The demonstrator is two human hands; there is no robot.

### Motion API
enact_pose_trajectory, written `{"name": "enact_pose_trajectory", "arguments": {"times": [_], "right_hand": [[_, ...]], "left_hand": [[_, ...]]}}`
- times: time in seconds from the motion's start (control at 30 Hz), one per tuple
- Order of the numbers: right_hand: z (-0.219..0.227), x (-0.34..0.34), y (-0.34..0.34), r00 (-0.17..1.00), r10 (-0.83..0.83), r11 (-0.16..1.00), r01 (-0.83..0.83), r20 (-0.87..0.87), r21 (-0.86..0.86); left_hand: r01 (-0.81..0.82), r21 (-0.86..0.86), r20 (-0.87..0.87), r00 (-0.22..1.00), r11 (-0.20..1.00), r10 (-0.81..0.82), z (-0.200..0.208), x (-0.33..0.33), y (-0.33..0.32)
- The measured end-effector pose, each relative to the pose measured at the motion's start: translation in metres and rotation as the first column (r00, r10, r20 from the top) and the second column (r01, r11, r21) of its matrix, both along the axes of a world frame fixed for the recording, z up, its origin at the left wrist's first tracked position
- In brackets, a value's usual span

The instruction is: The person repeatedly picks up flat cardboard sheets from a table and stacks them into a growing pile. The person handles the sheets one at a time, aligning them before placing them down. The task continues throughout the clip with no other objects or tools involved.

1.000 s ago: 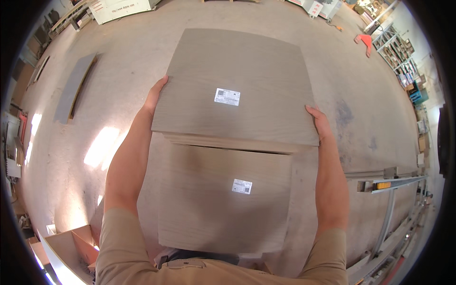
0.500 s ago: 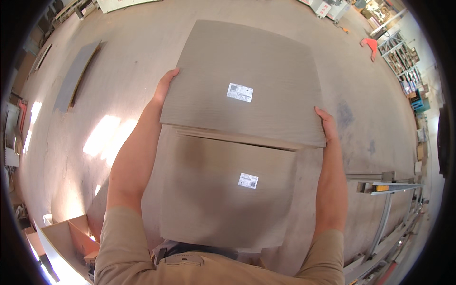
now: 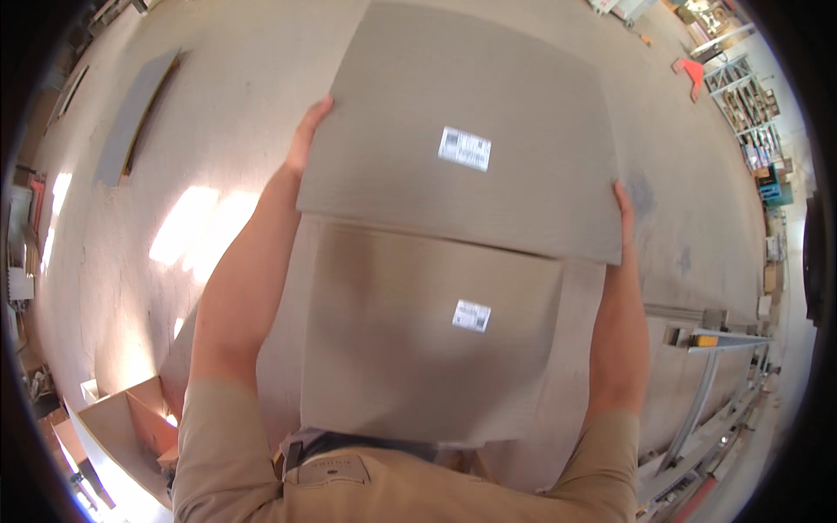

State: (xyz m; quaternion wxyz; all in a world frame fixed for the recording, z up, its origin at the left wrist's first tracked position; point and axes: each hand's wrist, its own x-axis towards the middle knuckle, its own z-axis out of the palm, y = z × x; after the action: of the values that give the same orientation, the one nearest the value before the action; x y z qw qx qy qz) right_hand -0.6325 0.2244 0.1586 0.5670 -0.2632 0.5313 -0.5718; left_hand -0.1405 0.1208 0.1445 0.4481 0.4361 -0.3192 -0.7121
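A wide grey-brown board [image 3: 479,96] with a white label [image 3: 465,148] near its middle is held in front of me. My left hand [image 3: 311,131] is closed on its left edge, the thumb showing at the rim and the other fingers hidden. My right hand [image 3: 624,213] grips the right edge near the closest corner, its fingers mostly out of sight. Closer to my body lies a second grey-brown board [image 3: 410,349], also labelled, partly covered by the held board's near edge. Whether the two boards touch, I cannot tell.
A long grey panel [image 3: 139,122] lies on the floor at the left. An open box-like unit [image 3: 113,427] stands at lower left. Metal rails [image 3: 697,410] run along the right, with a loaded rack [image 3: 743,109] and a red object [image 3: 692,74] beyond.
Both hands and the held board have shifted up the picture and slightly right. The board looks larger, and the layered edges beneath it show less. The grip has stayed the same.
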Motion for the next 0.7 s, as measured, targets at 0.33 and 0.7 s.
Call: {"name": "enact_pose_trajectory", "arguments": {"times": [0.33, 0.7], "right_hand": [[-0.005, 0.002, 0.003, 1.000, 0.015, 0.999, -0.014, -0.017, 0.040], [-0.058, 0.042, 0.157, 0.472, 0.266, 0.958, -0.222, -0.840, 0.179]], "left_hand": [[0.042, 0.040, -0.062, 0.997, 0.998, -0.040, 0.002, 0.003, 0.012], [-0.087, -0.078, 0.239, 0.966, 0.993, 0.104, -0.082, 0.192, 0.133]]}}
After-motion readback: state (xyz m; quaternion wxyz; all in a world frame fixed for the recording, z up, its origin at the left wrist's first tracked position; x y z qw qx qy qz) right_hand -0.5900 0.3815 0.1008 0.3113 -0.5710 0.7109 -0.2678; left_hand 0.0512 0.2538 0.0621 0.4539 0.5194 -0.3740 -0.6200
